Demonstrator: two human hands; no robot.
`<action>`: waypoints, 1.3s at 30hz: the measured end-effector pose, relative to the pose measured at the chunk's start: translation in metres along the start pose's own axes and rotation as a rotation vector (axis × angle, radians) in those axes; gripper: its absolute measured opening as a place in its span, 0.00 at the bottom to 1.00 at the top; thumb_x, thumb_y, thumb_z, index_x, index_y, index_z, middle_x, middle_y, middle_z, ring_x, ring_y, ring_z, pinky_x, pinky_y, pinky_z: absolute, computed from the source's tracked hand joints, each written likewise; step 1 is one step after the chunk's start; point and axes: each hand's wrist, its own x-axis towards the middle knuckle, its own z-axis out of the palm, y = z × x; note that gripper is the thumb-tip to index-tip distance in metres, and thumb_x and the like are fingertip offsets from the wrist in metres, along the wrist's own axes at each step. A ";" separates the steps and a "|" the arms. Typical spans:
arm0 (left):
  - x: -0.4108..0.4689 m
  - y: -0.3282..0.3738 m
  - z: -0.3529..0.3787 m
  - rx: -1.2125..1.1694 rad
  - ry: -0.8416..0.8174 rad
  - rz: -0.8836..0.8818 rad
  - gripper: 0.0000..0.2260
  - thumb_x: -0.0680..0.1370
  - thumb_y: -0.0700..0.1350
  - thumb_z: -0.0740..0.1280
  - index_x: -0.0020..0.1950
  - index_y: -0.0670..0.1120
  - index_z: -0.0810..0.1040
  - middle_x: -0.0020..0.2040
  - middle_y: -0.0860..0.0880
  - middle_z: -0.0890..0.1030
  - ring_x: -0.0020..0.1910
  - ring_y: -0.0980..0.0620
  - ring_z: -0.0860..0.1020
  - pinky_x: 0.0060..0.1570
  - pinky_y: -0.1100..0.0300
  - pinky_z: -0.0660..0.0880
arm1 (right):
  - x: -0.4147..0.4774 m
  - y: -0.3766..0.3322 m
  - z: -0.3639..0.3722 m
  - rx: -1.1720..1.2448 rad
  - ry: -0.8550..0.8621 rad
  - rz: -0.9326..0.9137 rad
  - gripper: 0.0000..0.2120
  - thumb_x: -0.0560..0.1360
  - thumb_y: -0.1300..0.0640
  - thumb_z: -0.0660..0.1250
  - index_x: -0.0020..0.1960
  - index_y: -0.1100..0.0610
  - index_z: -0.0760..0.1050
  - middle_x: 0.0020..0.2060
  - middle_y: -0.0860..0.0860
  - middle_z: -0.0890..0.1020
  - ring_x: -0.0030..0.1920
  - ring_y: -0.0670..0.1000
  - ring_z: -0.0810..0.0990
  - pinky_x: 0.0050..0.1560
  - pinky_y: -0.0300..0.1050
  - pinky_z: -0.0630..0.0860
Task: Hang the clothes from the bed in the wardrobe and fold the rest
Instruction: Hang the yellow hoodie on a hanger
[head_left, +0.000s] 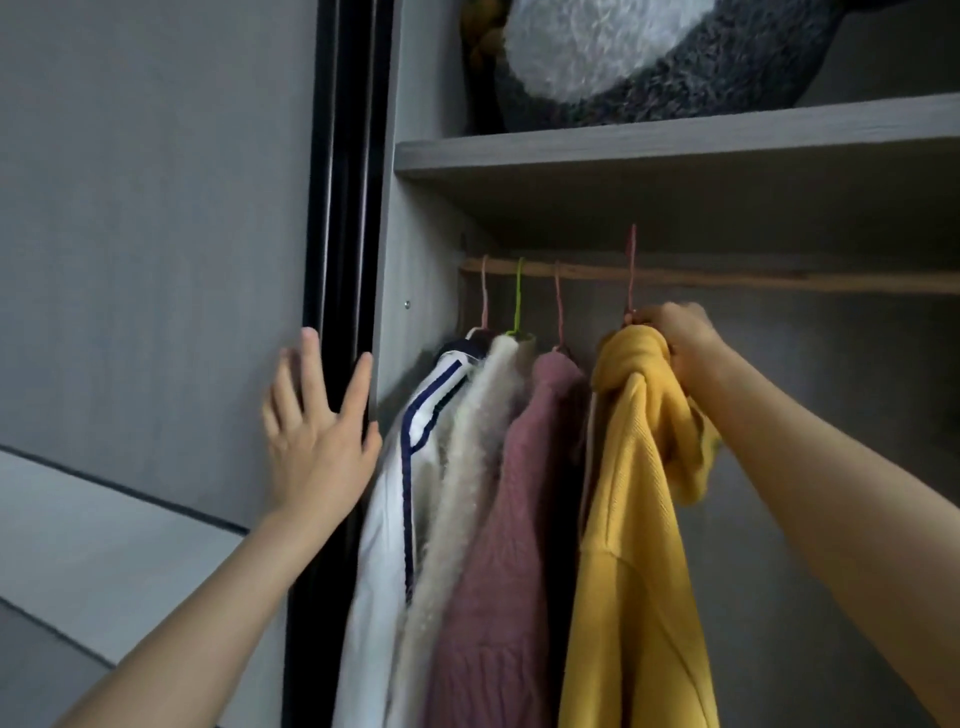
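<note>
A yellow hoodie (631, 545) hangs on a pink hanger (631, 270) whose hook rises just above the wooden rail (779, 279). My right hand (680, 340) grips the hoodie's neck and the hanger's base, right under the rail. To its left hang a mauve knit sweater (511, 519), a cream fluffy coat (467, 467) on a green hanger and a white jacket with navy stripes (400, 509). My left hand (317, 421) lies flat, fingers straight, against the black edge of the sliding door (343, 208).
A grey shelf (675, 137) runs above the rail and carries a large grey-and-white plush toy (623, 57). The grey door panel (156, 208) fills the left side. To the right of the hoodie the rail is bare.
</note>
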 end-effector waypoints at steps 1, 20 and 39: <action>0.000 -0.003 0.005 0.004 0.037 0.013 0.32 0.64 0.38 0.75 0.67 0.43 0.71 0.72 0.31 0.59 0.64 0.27 0.65 0.54 0.32 0.68 | 0.009 0.004 0.008 -0.024 0.008 -0.007 0.06 0.76 0.61 0.65 0.41 0.58 0.77 0.36 0.53 0.79 0.35 0.49 0.78 0.26 0.39 0.73; 0.003 -0.004 0.011 0.041 0.135 -0.031 0.27 0.66 0.37 0.72 0.64 0.46 0.72 0.72 0.32 0.61 0.66 0.28 0.65 0.56 0.34 0.66 | 0.040 0.046 0.042 -0.177 -0.040 -0.008 0.09 0.78 0.55 0.63 0.41 0.59 0.74 0.32 0.54 0.75 0.31 0.51 0.73 0.30 0.41 0.71; -0.060 0.258 0.023 -0.515 -0.107 0.316 0.10 0.66 0.42 0.74 0.45 0.42 0.82 0.62 0.35 0.76 0.63 0.33 0.72 0.58 0.39 0.69 | -0.072 0.067 -0.263 -1.604 0.604 -0.207 0.15 0.77 0.58 0.61 0.60 0.65 0.73 0.58 0.64 0.72 0.60 0.64 0.65 0.54 0.56 0.67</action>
